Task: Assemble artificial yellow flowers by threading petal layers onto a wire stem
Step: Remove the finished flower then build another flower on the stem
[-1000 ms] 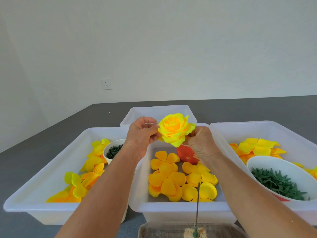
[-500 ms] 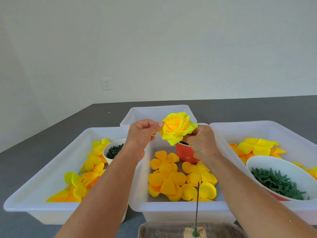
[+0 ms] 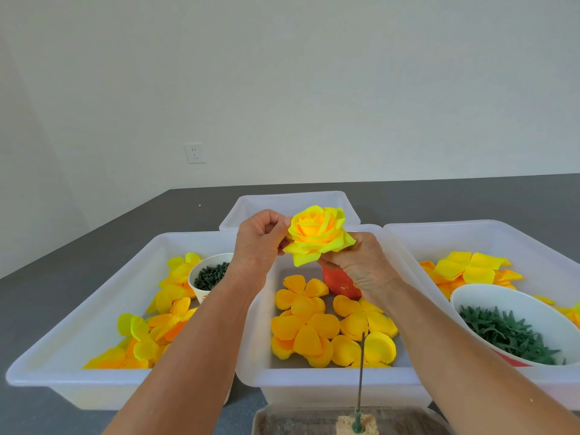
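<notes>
Two hands, left [image 3: 259, 239] and right [image 3: 361, 265], each grip pinched on one yellow flower [image 3: 317, 234] over four tubs [image 3: 329, 376].

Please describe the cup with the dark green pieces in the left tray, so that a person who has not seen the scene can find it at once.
Start at the left white tray. At its far right side, beside the left forearm, stands a small white paper cup of dark green pieces. Yellow petal layers surround it, and it is much smaller than the white bowl in the right tray.
</notes>
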{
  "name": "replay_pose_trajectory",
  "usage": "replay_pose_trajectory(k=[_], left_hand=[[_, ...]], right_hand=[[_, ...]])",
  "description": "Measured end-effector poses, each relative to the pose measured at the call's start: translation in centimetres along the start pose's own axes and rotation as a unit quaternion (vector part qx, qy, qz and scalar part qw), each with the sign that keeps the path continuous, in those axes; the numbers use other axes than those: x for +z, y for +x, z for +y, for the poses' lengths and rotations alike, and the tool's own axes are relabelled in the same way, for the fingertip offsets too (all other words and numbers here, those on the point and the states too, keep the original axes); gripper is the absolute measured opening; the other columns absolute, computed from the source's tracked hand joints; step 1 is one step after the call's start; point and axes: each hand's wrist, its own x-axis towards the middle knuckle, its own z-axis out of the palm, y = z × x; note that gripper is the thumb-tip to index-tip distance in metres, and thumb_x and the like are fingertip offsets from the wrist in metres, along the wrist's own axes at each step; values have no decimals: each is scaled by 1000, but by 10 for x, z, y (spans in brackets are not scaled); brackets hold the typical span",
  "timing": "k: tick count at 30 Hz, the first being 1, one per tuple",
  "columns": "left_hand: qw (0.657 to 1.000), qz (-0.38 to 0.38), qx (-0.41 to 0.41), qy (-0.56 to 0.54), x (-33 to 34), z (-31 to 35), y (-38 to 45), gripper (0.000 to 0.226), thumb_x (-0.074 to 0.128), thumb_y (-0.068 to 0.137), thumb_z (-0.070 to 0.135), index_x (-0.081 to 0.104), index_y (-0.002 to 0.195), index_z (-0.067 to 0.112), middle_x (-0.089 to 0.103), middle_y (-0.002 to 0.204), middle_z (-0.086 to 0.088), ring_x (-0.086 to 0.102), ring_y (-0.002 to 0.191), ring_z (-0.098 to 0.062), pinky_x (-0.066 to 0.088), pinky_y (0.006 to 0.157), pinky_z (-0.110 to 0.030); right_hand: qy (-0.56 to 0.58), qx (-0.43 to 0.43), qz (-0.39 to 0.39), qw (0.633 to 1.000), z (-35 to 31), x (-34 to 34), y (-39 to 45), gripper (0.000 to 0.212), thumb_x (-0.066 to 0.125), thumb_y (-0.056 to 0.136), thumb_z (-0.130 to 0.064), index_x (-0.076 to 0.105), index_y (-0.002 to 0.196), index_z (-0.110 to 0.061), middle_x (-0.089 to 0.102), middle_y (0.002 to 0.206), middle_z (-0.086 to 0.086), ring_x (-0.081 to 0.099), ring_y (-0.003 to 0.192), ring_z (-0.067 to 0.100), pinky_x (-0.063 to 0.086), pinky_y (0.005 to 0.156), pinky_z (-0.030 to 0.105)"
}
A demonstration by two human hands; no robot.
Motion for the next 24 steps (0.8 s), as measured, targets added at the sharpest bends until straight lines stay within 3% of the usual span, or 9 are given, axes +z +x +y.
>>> replay_pose_trajectory(k=[4,7,9,11,14,19,24], left_hand=[[1000,25,15,9,1,1,-1,22,56,90,3,58,68,7,54,50,2,48,43,1,42,44,-13],[1000,4,-4,-11,1,2,-2,21,56,92,10,60,71,7,57,51,4,51,49,-4,46,53,-21],[998,-17,-37,-47,2,4,-2,25,53,94,20,63,74,8,61,61,-2,54,58,-12,47,59,-27],[996,-25,-59,-60,2,5,-2,26,56,92,30,63,74,11,61,65,-2,55,60,-13,47,56,-23],[996,-16,-60,-68,2,6,-3,18,62,87,29,59,79,14,64,68,1,56,61,-13,47,55,-23],[997,-24,-59,-37,2,6,-4,20,66,85,27,60,73,11,64,75,-1,56,63,-12,45,57,-22],[997,-63,-51,20,6,5,-6,16,73,78,21,65,66,14,62,70,2,54,65,-9,45,53,-18]], right_hand=[[-65,-13,2,998,1,1,0,13,72,80,-10,72,91,-3,70,86,13,58,77,18,46,78,28],[-73,-2,16,997,4,1,4,17,72,81,-13,71,94,-3,69,92,14,56,84,22,45,84,34],[-59,-13,42,997,5,0,4,14,74,79,-12,71,89,-4,69,91,17,58,85,28,47,82,36],[-64,-32,63,995,7,-2,6,13,74,78,-13,72,86,-4,70,88,19,60,86,34,49,79,37],[-72,-43,84,993,8,-3,6,11,76,77,-16,72,78,-6,70,80,17,63,81,35,51,74,37],[-70,-62,142,985,8,-6,7,23,80,72,-15,63,57,-21,57,56,-11,55,59,10,44,55,16],[-109,-96,161,976,7,-8,6,8,79,73,-14,71,71,-10,56,59,-9,48,57,-1,36,49,0]])
